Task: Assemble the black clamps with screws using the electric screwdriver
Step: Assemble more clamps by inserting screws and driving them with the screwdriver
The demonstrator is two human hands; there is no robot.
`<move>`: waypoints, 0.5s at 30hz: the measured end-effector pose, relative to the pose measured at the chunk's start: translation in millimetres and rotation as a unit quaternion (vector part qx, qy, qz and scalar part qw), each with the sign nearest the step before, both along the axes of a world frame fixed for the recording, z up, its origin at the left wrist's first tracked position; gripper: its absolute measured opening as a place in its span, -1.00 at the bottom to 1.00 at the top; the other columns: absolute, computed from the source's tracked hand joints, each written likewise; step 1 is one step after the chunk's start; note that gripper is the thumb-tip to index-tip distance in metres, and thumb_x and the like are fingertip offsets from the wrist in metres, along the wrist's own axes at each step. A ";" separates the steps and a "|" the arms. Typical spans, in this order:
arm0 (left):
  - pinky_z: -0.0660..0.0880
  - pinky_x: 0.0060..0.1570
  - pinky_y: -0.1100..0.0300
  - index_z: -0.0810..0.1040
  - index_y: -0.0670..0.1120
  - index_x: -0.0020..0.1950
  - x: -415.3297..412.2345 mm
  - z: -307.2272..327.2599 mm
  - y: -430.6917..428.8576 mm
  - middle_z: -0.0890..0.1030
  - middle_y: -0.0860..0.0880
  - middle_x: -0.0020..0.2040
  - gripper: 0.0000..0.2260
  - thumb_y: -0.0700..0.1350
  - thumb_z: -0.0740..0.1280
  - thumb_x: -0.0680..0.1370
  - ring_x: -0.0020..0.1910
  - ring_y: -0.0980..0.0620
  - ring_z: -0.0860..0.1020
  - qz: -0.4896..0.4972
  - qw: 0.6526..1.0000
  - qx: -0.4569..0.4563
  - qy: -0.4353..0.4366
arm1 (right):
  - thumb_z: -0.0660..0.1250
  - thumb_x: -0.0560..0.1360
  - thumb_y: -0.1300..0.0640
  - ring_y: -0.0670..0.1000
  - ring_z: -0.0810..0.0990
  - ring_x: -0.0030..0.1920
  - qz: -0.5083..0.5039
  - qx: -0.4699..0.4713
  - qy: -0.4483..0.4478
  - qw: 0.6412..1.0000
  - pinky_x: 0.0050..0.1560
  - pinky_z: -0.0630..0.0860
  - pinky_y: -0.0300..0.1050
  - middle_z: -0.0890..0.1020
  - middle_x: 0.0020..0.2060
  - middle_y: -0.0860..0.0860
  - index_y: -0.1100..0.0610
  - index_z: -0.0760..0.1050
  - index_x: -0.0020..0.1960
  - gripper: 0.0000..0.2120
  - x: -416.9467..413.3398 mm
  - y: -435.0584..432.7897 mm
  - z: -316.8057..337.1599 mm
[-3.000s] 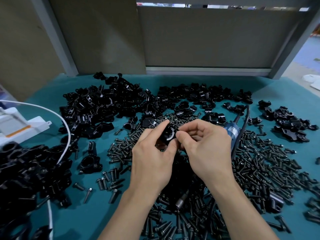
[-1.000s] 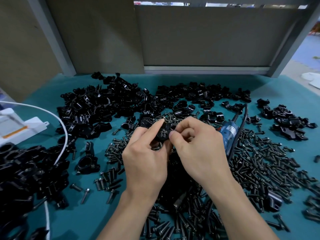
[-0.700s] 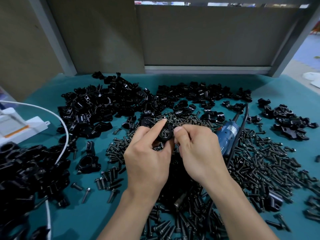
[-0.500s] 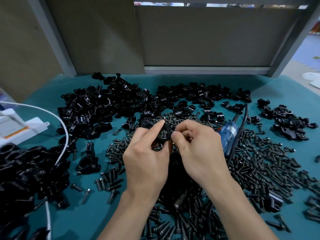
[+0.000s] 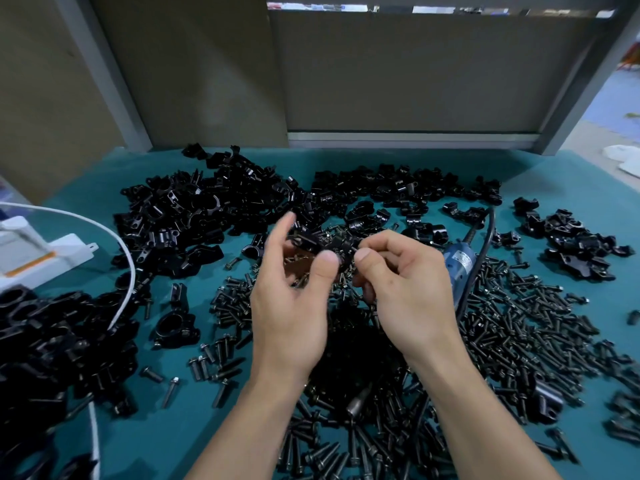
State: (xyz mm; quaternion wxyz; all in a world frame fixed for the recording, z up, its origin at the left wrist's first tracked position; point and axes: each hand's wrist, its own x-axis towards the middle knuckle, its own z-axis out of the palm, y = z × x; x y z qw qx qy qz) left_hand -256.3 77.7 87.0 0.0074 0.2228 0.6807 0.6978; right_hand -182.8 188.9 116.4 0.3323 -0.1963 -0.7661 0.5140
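My left hand [image 5: 291, 306] is blurred, its index finger lifted. Its thumb and other fingers still cup a black clamp [image 5: 322, 245] above the middle of the table. My right hand [image 5: 405, 289] has its fingers curled, and its thumb and index finger pinch a small screw [image 5: 352, 250] at the clamp's right side. The blue electric screwdriver [image 5: 459, 263] lies on the teal mat just right of my right hand, its black cable running back. Loose black screws [image 5: 519, 323] cover the mat under and to the right of my hands.
Heaps of black clamp parts [image 5: 194, 216] fill the back and left of the teal mat [image 5: 194, 393]; a smaller heap [image 5: 571, 244] sits at the right. A white device [image 5: 38, 254] with a white cable [image 5: 124, 265] stands at the left edge. A single clamp [image 5: 175, 327] lies left of my hands.
My left index finger has lifted off the clamp and the hand has spread wider. My right hand has drawn slightly to the right, still pinching at the clamp.
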 end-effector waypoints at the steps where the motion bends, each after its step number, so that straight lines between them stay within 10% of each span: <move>1: 0.58 0.02 0.27 0.55 0.25 0.41 -3.9 0.2 1.8 0.65 0.25 0.20 -0.56 0.15 0.42 0.52 0.04 0.20 0.68 -0.024 0.997 0.037 -0.059 | 0.37 0.60 0.13 -0.05 0.54 -0.39 0.014 0.003 -0.002 1.000 -0.30 0.52 0.00 0.64 -0.38 -0.02 0.00 0.61 -0.16 -0.83 0.4 -0.2 -0.4; 5: 0.58 0.06 0.11 0.74 0.15 0.08 -14.6 -0.3 0.4 0.73 -0.01 0.10 -0.81 0.00 0.44 0.49 0.00 0.04 0.64 -0.109 0.979 0.089 -0.150 | 0.38 0.61 0.13 -0.08 0.48 -0.43 0.020 0.059 -0.022 0.998 -0.39 0.41 -0.19 0.63 -0.38 -0.02 -0.01 0.60 -0.19 -0.80 2.8 2.8 0.5; 15: 0.59 0.11 0.04 0.72 0.14 0.05 -20.9 0.8 -4.9 0.67 -0.05 -0.07 -0.79 -0.13 0.49 0.48 -0.04 -0.02 0.62 -0.141 0.986 0.068 -0.065 | 0.17 0.69 -0.03 -0.14 0.33 -0.51 0.000 0.035 -0.105 0.994 -0.44 0.28 -0.23 0.42 -0.55 -0.08 0.13 0.46 -0.28 -0.58 -0.1 0.4 -2.3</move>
